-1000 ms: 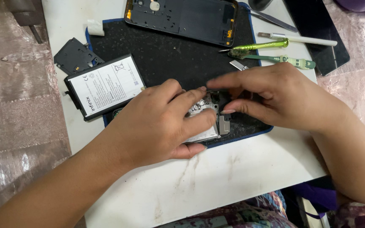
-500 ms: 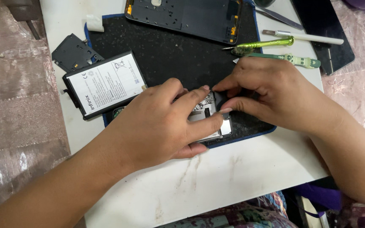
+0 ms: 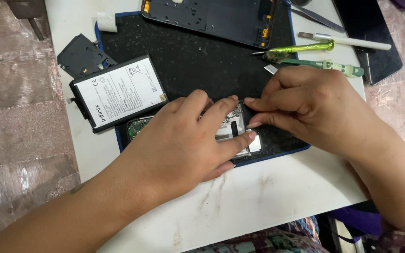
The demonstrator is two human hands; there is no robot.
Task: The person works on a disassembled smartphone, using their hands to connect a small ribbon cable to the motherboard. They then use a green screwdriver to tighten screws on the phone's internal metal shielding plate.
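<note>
Your white surface (image 3: 268, 206) stands over a worn pinkish floor, and a black work mat (image 3: 198, 61) with a blue edge covers most of its far half. At the left edge of the mat lies a small black plastic cover (image 3: 78, 55), and just beside it, partly overlapping the mat, the flat battery (image 3: 118, 91) with its white label up, already out of the phone. Next comes your left hand (image 3: 183, 145), laid palm down with its fingers spread flat over the circuit board (image 3: 233, 124), pressing it to the mat; a green corner of that board shows past your wrist. Beyond it, at the top of the mat, the dark phone frame (image 3: 212, 18) lies empty. Your right hand (image 3: 305, 107) meets the left over the board, thumb and forefinger pinched together on something very small at the board's top edge; what it is you cannot tell from here. To the right lie a green-handled screwdriver (image 3: 301, 48), a pale green tool (image 3: 338, 68), a white-handled blade (image 3: 352, 41) and a dark panel (image 3: 376, 33). By my judgement the teardown is well along: battery, cover and frame are separated, and the fine work on the board itself is what remains
</note>
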